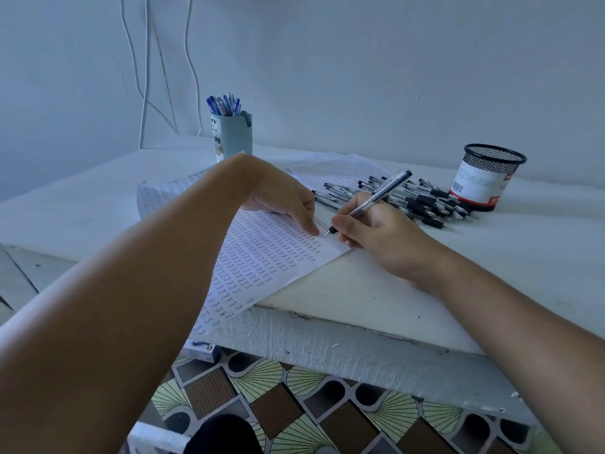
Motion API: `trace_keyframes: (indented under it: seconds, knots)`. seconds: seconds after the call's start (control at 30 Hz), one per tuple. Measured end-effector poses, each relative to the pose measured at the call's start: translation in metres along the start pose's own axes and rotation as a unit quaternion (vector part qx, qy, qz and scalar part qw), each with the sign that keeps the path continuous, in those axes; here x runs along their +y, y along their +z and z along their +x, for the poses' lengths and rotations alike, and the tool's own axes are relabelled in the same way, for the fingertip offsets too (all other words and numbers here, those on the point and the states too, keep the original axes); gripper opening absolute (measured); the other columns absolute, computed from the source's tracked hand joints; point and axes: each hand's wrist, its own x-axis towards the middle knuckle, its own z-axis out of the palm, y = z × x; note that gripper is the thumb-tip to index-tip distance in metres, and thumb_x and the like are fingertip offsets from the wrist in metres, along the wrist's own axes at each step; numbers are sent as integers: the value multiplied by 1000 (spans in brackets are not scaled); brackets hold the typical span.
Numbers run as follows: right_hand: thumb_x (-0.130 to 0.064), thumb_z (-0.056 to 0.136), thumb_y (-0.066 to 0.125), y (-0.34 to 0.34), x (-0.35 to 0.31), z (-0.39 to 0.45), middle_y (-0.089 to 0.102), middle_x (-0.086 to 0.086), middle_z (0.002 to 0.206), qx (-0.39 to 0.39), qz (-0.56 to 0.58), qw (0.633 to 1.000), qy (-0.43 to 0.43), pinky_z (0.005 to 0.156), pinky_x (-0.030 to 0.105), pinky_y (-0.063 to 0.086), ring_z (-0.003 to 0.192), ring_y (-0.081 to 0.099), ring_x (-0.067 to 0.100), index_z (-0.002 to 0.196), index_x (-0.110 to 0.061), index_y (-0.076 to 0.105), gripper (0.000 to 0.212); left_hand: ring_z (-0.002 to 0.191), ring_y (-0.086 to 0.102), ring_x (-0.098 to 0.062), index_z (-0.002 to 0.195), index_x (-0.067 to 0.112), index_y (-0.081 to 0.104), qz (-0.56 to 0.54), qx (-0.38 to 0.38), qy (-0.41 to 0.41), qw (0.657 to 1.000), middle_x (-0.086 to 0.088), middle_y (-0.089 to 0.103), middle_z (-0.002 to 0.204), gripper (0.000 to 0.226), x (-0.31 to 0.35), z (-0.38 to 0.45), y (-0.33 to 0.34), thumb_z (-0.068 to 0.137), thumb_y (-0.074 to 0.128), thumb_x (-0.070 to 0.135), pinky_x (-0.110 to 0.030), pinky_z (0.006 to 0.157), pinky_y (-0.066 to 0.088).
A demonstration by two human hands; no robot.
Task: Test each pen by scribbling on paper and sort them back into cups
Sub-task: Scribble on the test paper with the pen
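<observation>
Right hand point(370, 231) pinching pen point(370, 201), tip on paper point(262, 257)

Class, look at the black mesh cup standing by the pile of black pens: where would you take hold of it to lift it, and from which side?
Grip the mesh cup round its labelled lower wall, reaching in from its right. It stands upright, so a sideways wrap suits its round body, and the pile of black pens crowds its left and front. The open top looks empty, though its inside is mostly hidden.

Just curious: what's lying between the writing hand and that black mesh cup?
In the head view, a loose pile of black-grip pens lies on the table between the right hand and black mesh cup.
</observation>
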Motion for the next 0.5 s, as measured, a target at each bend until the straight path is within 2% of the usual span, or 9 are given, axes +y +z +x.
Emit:
trace_keyframes:
  seconds: [0.17, 0.27, 0.37, 0.43, 0.5]
  knots:
    - [-32, 104, 63, 2, -1, 0, 68, -10, 77, -4, -26, 1000, 0, 95, 56, 51, 81, 60, 15, 91, -27, 64, 13, 87, 40, -20, 93, 17, 52, -1, -6, 0, 1000, -4, 48, 93, 26, 2, 1, 0, 91, 75, 29, -31, 79, 35]
    - [-32, 104, 61, 1, -3, -2, 67, -12, 76, -9, -32, 999, 0, 93, 55, 51, 80, 59, 13, 92, -26, 64, 14, 87, 41, -19, 93, 17, 53, -1, -7, -3, 1000, -3, 49, 92, 26, 2, 1, 0, 91, 75, 29, -31, 79, 36]
    - [-32, 105, 61, 2, -4, -2, 68, -5, 79, 1, -50, 999, -5, 87, 54, 52, 77, 58, 16, 91, -25, 64, 16, 87, 41, -19, 94, 17, 53, 0, -5, -5, 1000, -2, 49, 92, 25, 2, 1, 0, 91, 75, 28, -30, 78, 36]
    - [-32, 105, 61, 1, -4, -2, 68, -8, 77, 6, -43, 999, -5, 80, 49, 51, 76, 58, 16, 90, -24, 64, 17, 87, 42, -18, 94, 16, 53, 0, -5, -8, 1000, -2, 50, 91, 25, 2, 1, 0, 92, 75, 29, -30, 79, 36]
    - [-33, 105, 60, 1, -4, -2, 68, -13, 75, 4, -44, 999, -2, 79, 41, 49, 76, 58, 13, 91, -25, 64, 16, 87, 43, -18, 94, 17, 54, -1, -8, -9, 1000, -1, 51, 90, 25, 2, 1, -1, 91, 75, 29, -31, 79, 37]
